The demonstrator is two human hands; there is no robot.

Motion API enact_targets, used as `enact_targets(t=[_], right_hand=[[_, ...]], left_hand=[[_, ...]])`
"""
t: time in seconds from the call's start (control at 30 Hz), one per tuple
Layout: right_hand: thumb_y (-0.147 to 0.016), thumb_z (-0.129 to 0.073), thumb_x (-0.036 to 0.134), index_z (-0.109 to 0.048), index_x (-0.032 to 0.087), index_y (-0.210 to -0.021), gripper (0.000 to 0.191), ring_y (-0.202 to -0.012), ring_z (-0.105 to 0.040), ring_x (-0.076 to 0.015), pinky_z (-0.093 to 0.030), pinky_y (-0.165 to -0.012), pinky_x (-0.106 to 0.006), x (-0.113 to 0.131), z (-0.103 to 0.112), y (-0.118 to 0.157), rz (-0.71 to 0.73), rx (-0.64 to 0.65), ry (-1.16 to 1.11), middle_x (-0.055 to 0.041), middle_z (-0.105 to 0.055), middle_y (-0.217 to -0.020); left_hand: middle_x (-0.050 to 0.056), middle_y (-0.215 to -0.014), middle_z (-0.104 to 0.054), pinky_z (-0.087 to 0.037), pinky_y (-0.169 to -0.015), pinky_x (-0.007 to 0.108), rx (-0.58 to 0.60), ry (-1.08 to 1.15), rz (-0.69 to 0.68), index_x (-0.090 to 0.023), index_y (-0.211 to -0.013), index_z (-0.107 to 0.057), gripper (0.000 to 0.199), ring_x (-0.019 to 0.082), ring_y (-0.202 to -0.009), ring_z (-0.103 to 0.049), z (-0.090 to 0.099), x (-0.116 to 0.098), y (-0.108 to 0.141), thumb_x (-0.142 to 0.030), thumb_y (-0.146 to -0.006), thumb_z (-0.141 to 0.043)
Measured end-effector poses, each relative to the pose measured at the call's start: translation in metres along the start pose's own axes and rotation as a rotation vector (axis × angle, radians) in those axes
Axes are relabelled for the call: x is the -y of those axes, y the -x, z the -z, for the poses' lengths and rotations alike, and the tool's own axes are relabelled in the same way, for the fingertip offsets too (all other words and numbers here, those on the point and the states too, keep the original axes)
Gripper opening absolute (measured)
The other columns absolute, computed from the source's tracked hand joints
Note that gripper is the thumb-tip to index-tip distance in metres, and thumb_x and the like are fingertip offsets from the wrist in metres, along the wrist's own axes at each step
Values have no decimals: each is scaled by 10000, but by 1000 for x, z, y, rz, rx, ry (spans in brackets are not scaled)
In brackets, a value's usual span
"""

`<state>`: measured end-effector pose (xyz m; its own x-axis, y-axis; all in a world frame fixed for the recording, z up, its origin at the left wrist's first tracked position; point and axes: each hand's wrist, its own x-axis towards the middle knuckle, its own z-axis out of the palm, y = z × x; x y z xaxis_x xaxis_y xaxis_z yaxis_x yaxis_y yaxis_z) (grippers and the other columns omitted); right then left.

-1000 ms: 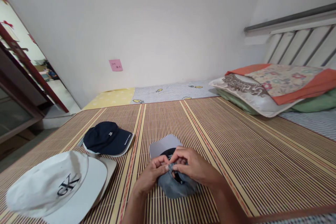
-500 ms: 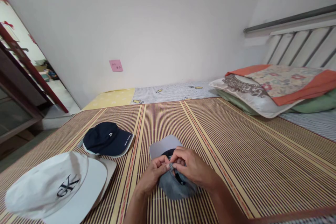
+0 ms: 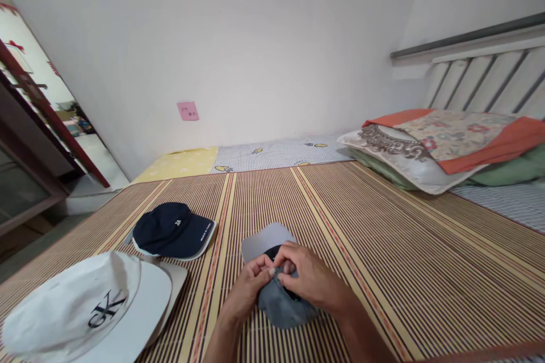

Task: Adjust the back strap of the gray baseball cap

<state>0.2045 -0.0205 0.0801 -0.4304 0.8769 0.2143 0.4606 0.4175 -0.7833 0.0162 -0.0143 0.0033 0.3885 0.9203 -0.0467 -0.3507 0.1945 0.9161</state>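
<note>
Hands meet over the grey cap (image 3: 279,306), which lies upside down on the bed mat (image 3: 383,249), brim away from the person. The left hand (image 3: 247,290) and right hand (image 3: 309,282) both pinch its back strap, fingertips pressed together; the strap adjustment looks midway, not finished. Left of the grey cap lie a navy cap (image 3: 172,231) and a white hat (image 3: 85,309), untouched.

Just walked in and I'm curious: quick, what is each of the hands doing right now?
Left hand: closed, fingertips pinching the back of the grey cap.
Right hand: closed, pinching the same spot on the grey cap.
</note>
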Motion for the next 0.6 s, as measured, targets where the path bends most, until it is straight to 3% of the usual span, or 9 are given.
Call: enact_targets(t=[0.23, 0.43, 0.6], right_hand=[[-771, -628, 23, -690, 195, -884, 214, -779, -662, -147, -470, -705, -250, -4, 2, 2, -39, 17, -107, 2, -707, -848], [-731, -613, -13, -606, 200, -788, 220, -740, -616, -141, -413, -673, -251, 0, 1, 1, -67, 11, -2, 23, -634, -787], [-721, -664, -3, -513, 207, -804, 272, -780, -547, -143, -370, -697, -261, 3, -6, 0, -31, 13, 115, 19, -557, -871]], left_hand=[[27, -765, -726, -411, -633, 201, 51, 23, 16, -152, -895, -699, 350, 109, -628, -606, -5, -5, 1, -428, -785, -883], [19, -740, -738, -445, -666, 218, 49, 3, 2, -175, -999, -733, 392, 135, -656, -653, -7, -9, 0, -447, -766, -893], [36, -808, -748, -404, -640, 199, -21, -47, -21, -159, -887, -720, 370, 122, -688, -626, -5, -7, -2, -461, -760, -891]])
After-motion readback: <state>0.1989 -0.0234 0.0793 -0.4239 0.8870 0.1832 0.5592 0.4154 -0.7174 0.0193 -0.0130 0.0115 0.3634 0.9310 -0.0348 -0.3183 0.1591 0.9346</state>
